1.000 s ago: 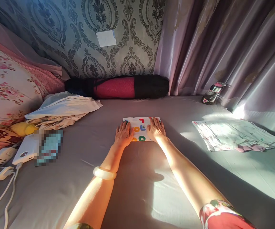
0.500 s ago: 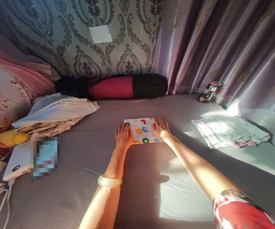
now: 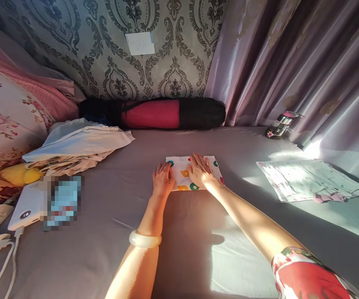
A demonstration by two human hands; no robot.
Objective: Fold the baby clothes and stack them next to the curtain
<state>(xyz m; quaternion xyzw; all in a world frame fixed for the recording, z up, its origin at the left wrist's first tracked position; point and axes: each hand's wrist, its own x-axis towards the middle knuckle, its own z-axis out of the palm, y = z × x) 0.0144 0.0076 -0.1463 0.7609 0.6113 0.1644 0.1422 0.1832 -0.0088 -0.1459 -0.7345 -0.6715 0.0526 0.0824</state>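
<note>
Folded letter-print cloth [image 3: 180,167] sits in from the far edge of the bed [image 3: 89,253], left hand [image 3: 163,181] and right hand [image 3: 201,172] on it, fingers extended. Probably light, floppy; I'd grab opposite edges.

Has cloth [image 3: 181,164] on the bed [image 3: 120,207] between fabric heap [image 3: 82,141] at left and fabric stack [image 3: 310,178] at right, bottle [image 3: 279,126] behind the stack, roll [image 3: 151,113] at back before the wall [image 3: 98,50].

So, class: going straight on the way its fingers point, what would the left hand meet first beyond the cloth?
Past some grey sheet, the left hand would probably meet the long pink and black bag; depth is unclear.
</note>
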